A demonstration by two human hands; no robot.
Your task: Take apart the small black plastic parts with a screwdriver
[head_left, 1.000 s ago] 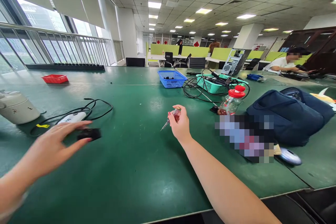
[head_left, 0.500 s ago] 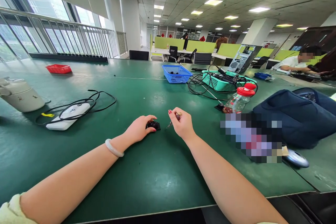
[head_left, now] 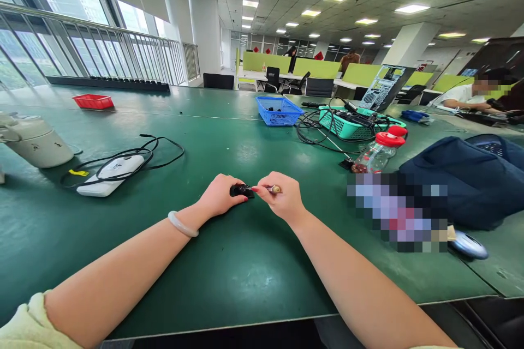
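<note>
My left hand (head_left: 222, 194) is closed around a small black plastic part (head_left: 242, 191) on the green table, thumb on the near side and fingers on the far side. A slim screwdriver (head_left: 273, 189) with a brownish, round-ended handle is pinched in my right hand (head_left: 283, 196). Its shaft lies nearly level and points left, with the tip at the black part. Whether the tip sits inside the part is too small to tell. The two hands are close together but apart.
On the left lie a white power bank (head_left: 112, 175) with a black cable and a pale jug (head_left: 35, 140). Farther back are a red tray (head_left: 93, 101), a blue basket (head_left: 279, 115) and a green basket (head_left: 341, 126) of cables. A jar (head_left: 376, 155) and dark bag (head_left: 454, 182) stand right.
My right hand has turned the screwdriver from pointing down to nearly level and brought its tip left to the black part. My left hand keeps its hold. The view has shifted slightly.
</note>
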